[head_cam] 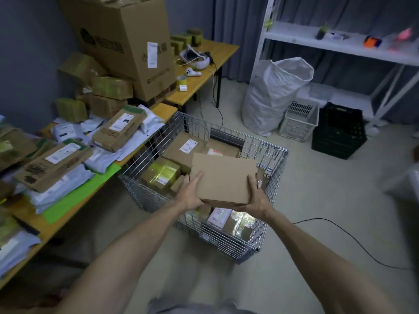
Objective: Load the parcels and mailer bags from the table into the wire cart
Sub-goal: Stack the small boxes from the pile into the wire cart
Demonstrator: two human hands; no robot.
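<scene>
I hold a plain brown cardboard box [223,177] over the wire cart [275,177], my left hand [192,191] on its left edge and my right hand [255,199] under its right near corner. The cart stands on the floor beside the table and holds several parcels, among them a labelled brown box [183,147] and a yellow-taped one [159,174]. On the wooden table [45,225] at the left lie more brown parcels [53,164] and a longer one [119,128], over a heap of white mailer bags [133,143].
A big cardboard carton [127,44] is stacked with smaller boxes at the table's back. A headset [195,57] lies on a second table. A white sack [274,96], white basket [299,121] and black crate [339,130] stand under the shelf unit. A black cable [353,239] crosses the floor.
</scene>
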